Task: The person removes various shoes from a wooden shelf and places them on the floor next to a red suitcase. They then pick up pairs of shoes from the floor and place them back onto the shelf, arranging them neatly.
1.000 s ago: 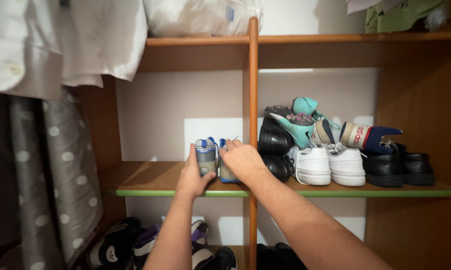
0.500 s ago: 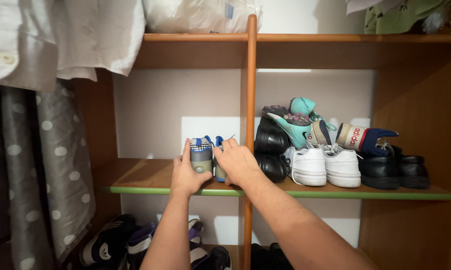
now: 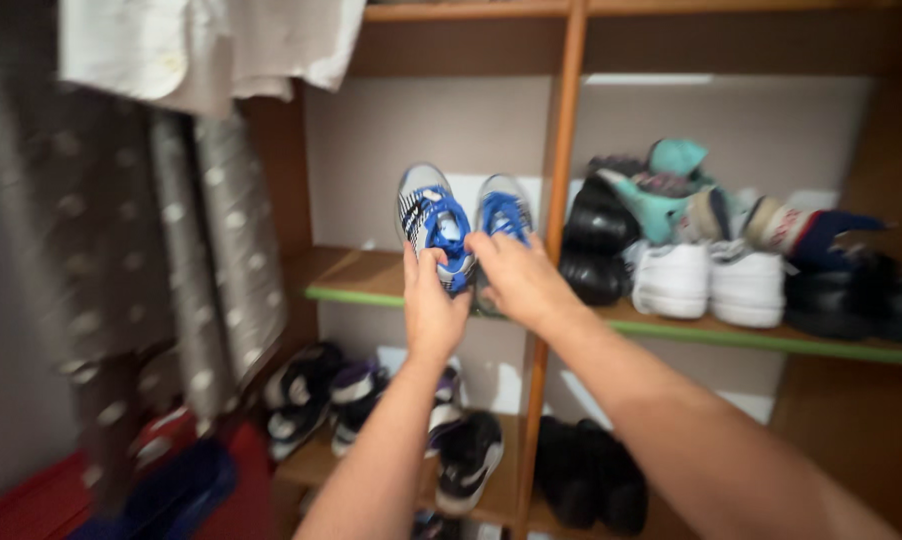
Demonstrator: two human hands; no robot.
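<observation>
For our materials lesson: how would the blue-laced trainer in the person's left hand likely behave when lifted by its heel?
The left hand holds the blue-laced trainer toe-up, so it is probably light. It keeps its shape, suggesting a fairly stiff sole. Its laces look likely to flop.

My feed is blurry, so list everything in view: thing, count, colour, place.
blue-and-white sneakers: two, held up in front of the middle shelf, one per hand
middle shelf: one, wood with green edge
black shoes: two, stacked right of the post
white sneakers: two, on the middle shelf
teal shoes: two, piled on top
black dress shoes: a pair, far right
dark shoes: several, lower shelf
dotted grey curtain: one, left
white shirt: one, hanging upper left
left hand: grips the left sneaker
right hand: grips the right sneaker
</observation>
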